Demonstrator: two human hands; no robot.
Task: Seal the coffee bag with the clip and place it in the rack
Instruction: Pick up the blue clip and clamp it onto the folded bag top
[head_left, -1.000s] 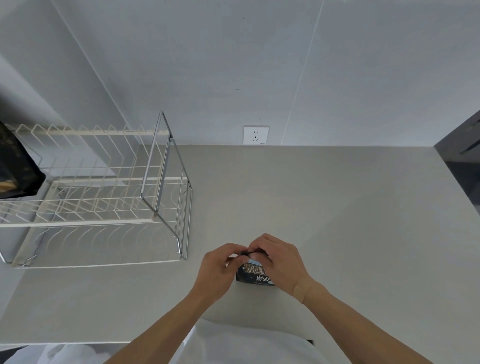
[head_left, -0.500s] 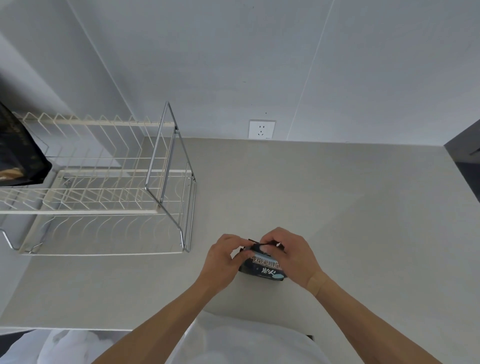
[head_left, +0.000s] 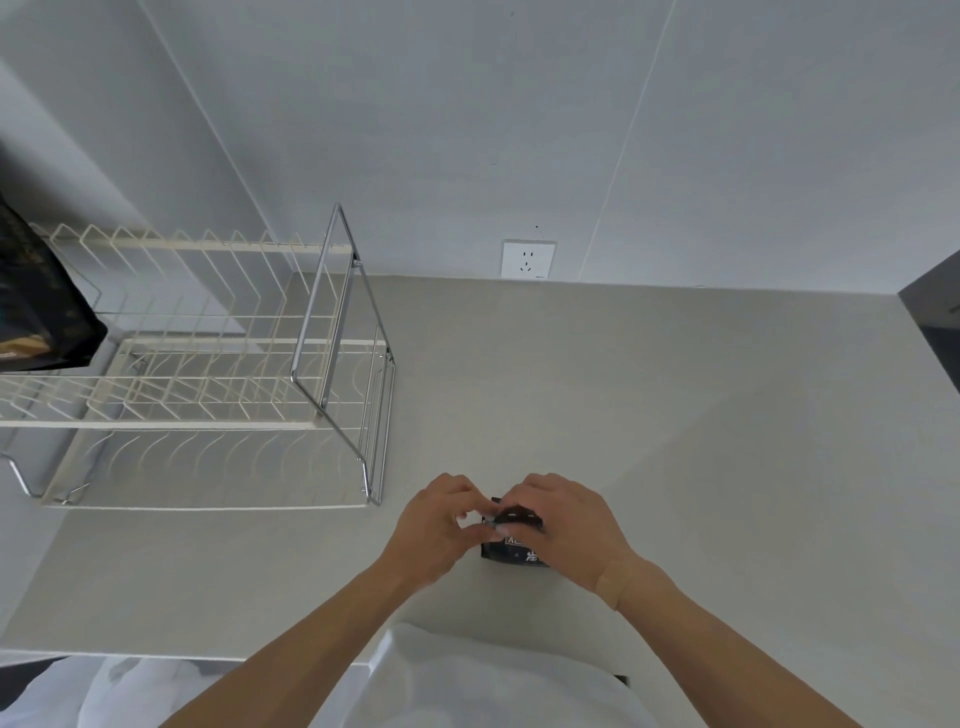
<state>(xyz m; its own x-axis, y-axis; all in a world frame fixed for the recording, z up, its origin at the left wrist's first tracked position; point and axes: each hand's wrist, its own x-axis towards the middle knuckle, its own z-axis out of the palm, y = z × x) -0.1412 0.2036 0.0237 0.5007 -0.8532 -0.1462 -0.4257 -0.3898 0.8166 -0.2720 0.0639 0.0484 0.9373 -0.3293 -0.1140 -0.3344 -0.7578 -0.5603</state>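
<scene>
A small black coffee bag (head_left: 506, 552) with white lettering stands on the grey counter near its front edge. A black clip (head_left: 517, 517) sits across the bag's top. My right hand (head_left: 566, 525) wraps over the bag and clip from the right. My left hand (head_left: 439, 522) pinches the bag's top left corner with its fingertips. Most of the bag is hidden behind my right hand. The white wire rack (head_left: 197, 374) with a chrome frame stands to the left, well apart from the bag.
A large dark bag (head_left: 39, 306) sits on the rack's far left end. A wall socket (head_left: 527, 259) is on the back wall. The counter (head_left: 675, 441) stretches to the right, ending at a dark edge at the far right.
The clip has come into view on the bag's top, and my fingers have shifted around it. The bag stays in the same spot on the counter.
</scene>
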